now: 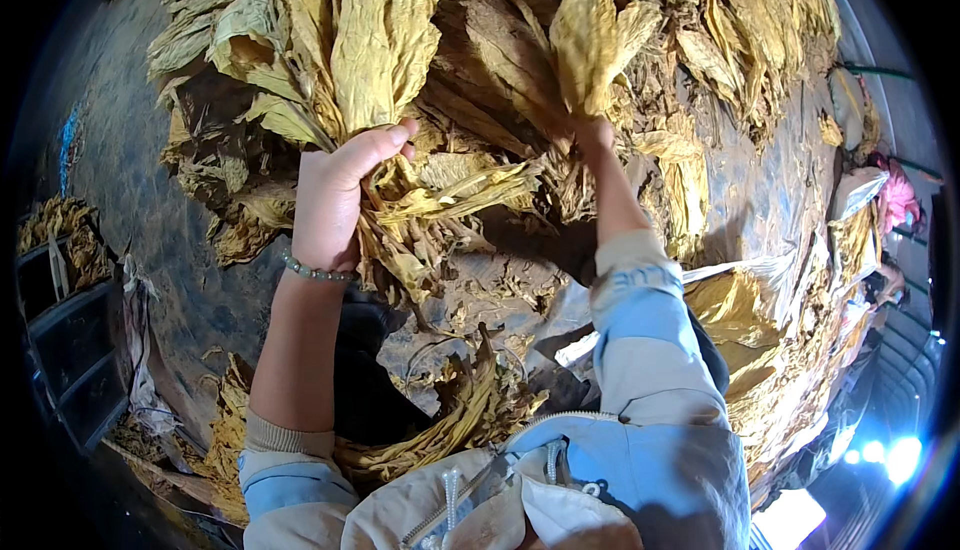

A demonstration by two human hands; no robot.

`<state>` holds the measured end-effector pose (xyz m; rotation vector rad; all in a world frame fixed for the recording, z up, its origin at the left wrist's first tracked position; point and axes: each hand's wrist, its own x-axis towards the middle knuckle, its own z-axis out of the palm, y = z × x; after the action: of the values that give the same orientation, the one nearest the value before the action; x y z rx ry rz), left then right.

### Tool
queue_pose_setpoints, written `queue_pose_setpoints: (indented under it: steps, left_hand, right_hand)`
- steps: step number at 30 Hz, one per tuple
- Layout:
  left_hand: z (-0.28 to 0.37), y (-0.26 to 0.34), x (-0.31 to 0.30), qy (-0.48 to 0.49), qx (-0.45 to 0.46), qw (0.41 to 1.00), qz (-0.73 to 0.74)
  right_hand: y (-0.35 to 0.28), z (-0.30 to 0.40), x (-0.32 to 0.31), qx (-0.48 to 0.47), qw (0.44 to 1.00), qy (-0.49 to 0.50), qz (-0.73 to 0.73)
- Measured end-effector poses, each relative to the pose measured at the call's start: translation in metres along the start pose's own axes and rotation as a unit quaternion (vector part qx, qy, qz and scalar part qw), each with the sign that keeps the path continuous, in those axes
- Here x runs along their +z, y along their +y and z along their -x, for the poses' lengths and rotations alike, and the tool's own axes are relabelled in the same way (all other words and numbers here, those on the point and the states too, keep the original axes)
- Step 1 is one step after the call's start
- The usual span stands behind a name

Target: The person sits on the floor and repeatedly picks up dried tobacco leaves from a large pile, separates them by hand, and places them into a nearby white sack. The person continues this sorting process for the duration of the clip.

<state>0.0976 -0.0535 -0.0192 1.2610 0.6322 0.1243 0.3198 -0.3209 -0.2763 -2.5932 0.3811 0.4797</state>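
Note:
My left hand point(352, 167) grips a bundle of dried yellow tobacco leaves point(375, 40) near the stalk ends. The broad blades fan upward, and the stems point(405, 257) hang below the fist. To its right, my right hand point(592, 137) is blurred and reaches into a heap of browner dried leaves point(502, 55). A yellow leaf point(592, 47) rises just above those fingers. Whether the fingers are closed on it is hard to make out, since the hand's far side is hidden.
More dried leaves point(772, 10) lie heaped at the upper right. A leaf bundle point(450, 422) rests by my lap. Dark crates point(75, 347) stand at the left on a dirty sheet-covered floor point(180, 310). Leaves on white sheeting point(735, 302) lie at the right. A person in pink point(896, 194) is farther off.

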Motion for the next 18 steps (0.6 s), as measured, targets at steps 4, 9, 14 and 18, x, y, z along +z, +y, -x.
queue_pose_setpoints:
  steps: [4,9,14,18]
  left_hand:
    - [0.004,0.000,-0.001,-0.013,0.021,0.999,-0.040]
    - [0.002,-0.003,-0.002,-0.035,0.026,0.996,-0.079]
    - [0.001,-0.007,-0.001,-0.028,0.029,0.998,-0.046]
    - [0.003,0.000,0.012,-0.005,-0.003,0.999,-0.032]
  right_hand:
    - [-0.014,0.019,-0.084,0.071,0.959,-0.004,-0.274]
    - [0.058,-0.009,-0.107,0.048,0.964,-0.069,-0.252]
    - [0.068,0.018,-0.103,0.105,0.869,-0.195,-0.443]
    - [0.063,0.037,-0.088,0.112,0.837,-0.192,-0.501]
